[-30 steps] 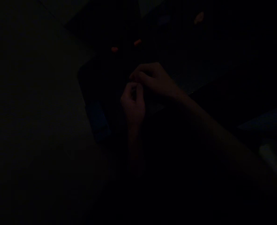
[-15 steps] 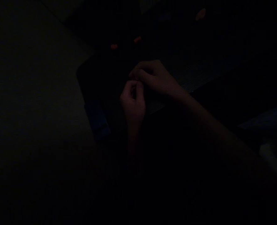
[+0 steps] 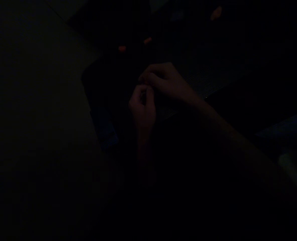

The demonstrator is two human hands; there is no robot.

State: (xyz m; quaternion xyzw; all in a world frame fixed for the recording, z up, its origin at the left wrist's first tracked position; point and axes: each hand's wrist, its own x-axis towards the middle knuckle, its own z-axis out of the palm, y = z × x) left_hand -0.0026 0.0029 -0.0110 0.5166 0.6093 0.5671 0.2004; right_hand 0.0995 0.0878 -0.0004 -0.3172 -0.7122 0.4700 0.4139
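Fingers [image 3: 135, 96] of left hand [image 3: 143, 112] and right hand [image 3: 172, 82] curled, close together — cannot tell if gripping anything; orange pieces [image 3: 122, 49] beyond.

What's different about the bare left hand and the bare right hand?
The bare left hand points up the picture, while the bare right hand reaches in towards the left. The left hand sits lower in the picture; the right hand sits higher. The left forearm soon fades into darkness, but the right forearm shows much farther. Both have curled fingers close together; it's too dark to tell whether either holds anything.
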